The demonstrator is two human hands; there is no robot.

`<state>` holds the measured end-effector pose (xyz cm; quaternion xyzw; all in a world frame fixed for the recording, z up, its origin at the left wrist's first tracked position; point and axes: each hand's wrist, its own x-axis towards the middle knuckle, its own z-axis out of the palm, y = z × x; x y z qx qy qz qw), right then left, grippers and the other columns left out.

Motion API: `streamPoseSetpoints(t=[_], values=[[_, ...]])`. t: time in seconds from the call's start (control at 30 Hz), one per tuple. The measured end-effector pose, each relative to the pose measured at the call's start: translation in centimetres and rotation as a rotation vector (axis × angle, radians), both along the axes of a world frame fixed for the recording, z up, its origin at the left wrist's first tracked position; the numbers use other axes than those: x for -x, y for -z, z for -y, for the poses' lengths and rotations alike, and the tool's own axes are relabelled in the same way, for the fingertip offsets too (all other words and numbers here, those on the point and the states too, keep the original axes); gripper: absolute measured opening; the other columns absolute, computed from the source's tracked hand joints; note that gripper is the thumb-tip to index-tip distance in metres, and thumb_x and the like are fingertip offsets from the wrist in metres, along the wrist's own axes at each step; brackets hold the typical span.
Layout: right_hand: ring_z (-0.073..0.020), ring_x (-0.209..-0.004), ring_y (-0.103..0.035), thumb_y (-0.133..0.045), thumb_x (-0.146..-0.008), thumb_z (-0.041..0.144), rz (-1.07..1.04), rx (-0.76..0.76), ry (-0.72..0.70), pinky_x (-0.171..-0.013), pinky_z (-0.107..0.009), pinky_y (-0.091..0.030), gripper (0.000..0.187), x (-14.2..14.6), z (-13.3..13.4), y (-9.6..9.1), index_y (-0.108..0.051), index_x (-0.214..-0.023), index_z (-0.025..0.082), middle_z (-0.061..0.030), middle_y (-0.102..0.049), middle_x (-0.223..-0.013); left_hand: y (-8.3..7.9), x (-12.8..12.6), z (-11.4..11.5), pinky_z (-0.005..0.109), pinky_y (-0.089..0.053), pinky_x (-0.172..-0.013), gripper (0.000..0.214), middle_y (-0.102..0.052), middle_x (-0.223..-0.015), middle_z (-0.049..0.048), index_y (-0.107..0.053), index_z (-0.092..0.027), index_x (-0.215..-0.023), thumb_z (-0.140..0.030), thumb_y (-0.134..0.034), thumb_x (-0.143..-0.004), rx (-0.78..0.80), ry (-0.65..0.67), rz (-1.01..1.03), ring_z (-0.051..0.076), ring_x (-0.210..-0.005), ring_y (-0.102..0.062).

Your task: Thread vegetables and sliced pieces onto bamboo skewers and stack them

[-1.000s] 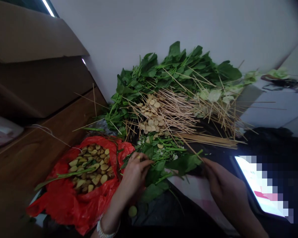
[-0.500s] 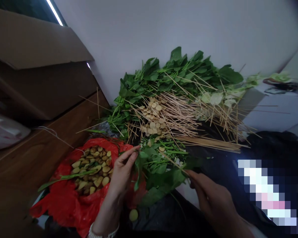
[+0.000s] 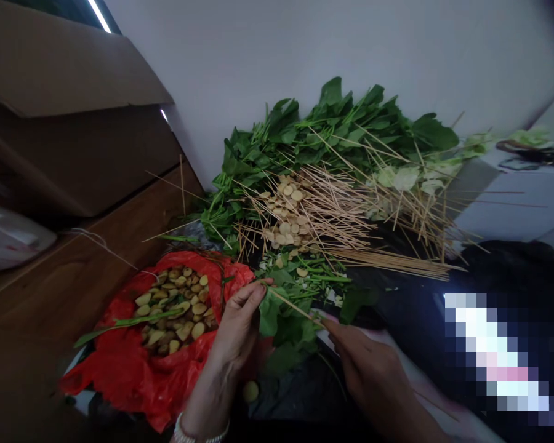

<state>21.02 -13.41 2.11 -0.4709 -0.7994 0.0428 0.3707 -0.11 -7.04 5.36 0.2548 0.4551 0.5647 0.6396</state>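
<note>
Pinching a leaf in the left hand, gripping a stick in the right hand (pointing leafward); seemingly done with many skewers, left with loose potatoes, bare sticks.

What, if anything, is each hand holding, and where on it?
Left hand: a leafy green, pinched at its upper end, stem or leaf unclear. Right hand: a skewer, gripped back from the end nearest the left hand.

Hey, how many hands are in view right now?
2. The left hand pinches a green leaf beside the red bag; the right hand, farther right, grips a skewer. No others show.
</note>
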Motion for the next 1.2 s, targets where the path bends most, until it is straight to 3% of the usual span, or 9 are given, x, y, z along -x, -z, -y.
streamPoseSetpoints(t=[0.17,0.37,0.5,0.77,0.9,1.03,1.2], values=[[-0.0178,-0.085,-0.072,-0.039,-0.088,0.004,0.007,0.012,0.0,-0.073,-0.026,-0.06,0.04,0.0,0.1,0.2,-0.059,-0.121,0.014,-0.0083,-0.073,-0.104,-0.3,-0.1,0.2,0.02,-0.049,-0.059,0.033,-0.072,-0.071,0.003,-0.076,-0.015,-0.084,-0.031,-0.087,-0.058,-0.011,0.002,-0.005,0.012,-0.062,-0.063],[-0.0191,-0.081,-0.073,-0.038,-0.088,0.004,0.045,-0.01,0.019,-0.072,-0.027,-0.06,0.039,0.1,0.2,-0.1,-0.061,-0.118,0.012,-0.0108,-0.073,-0.102,0.6,0.3,-0.2,0.021,-0.048,-0.057,0.037,-0.068,-0.062,0.0004,-0.078,-0.016,-0.079,-0.034,-0.09,-0.05,0.008,-0.052,-0.082,0.011,-0.059,-0.06],[-0.0195,-0.082,-0.073,-0.038,-0.088,0.003,0.053,0.004,0.012,-0.073,-0.027,-0.06,0.04,0.2,0.5,-0.1,-0.061,-0.119,0.011,-0.0119,-0.073,-0.103,1.0,0.3,-0.3,0.02,-0.047,-0.057,0.037,-0.071,-0.069,0.0017,-0.078,-0.017,-0.074,-0.035,-0.091,-0.045,-0.001,-0.086,-0.127,0.011,-0.062,-0.061],[-0.0204,-0.089,-0.072,-0.038,-0.089,0.004,-0.01,0.045,0.019,-0.078,-0.028,-0.059,0.039,0.5,0.6,0.9,-0.061,-0.119,0.012,-0.0122,-0.073,-0.101,1.2,0.2,-0.2,0.019,-0.043,-0.052,0.034,-0.07,-0.066,0.0007,-0.077,-0.018,-0.073,-0.037,-0.09,-0.048,-0.009,-0.053,-0.185,0.009,-0.056,-0.057],[-0.0195,-0.092,-0.071,-0.037,-0.088,0.003,-0.055,0.112,-0.02,-0.086,-0.031,-0.057,0.041,0.5,0.6,1.0,-0.06,-0.121,0.014,-0.0101,-0.073,-0.095,1.6,0.5,-0.2,0.018,-0.046,-0.063,0.027,-0.073,-0.076,0.0022,-0.077,-0.017,-0.072,-0.035,-0.088,-0.054,-0.079,-0.046,-0.273,0.009,-0.068,-0.06],[-0.0182,-0.089,-0.071,-0.037,-0.088,0.003,-0.109,0.211,-0.074,-0.084,-0.029,-0.057,0.04,0.5,0.8,0.8,-0.061,-0.119,0.016,-0.0079,-0.072,-0.091,1.6,0.7,-0.3,0.018,-0.044,-0.058,0.031,-0.068,-0.069,-0.0002,-0.076,-0.018,-0.08,-0.033,-0.087,-0.056,-0.043,0.03,-0.192,0.008,-0.062,-0.058],[-0.0205,-0.095,-0.07,-0.038,-0.088,0.003,-0.089,0.172,-0.052,-0.088,-0.032,-0.057,0.041,0.5,0.9,1.0,-0.061,-0.119,0.013,-0.0117,-0.072,-0.102,1.4,0.4,-0.2,0.017,-0.044,-0.053,0.029,-0.063,-0.065,-0.0033,-0.071,-0.017,-0.076,-0.029,-0.088,-0.055,-0.019,0.012,-0.075,0.007,-0.056,-0.056]])
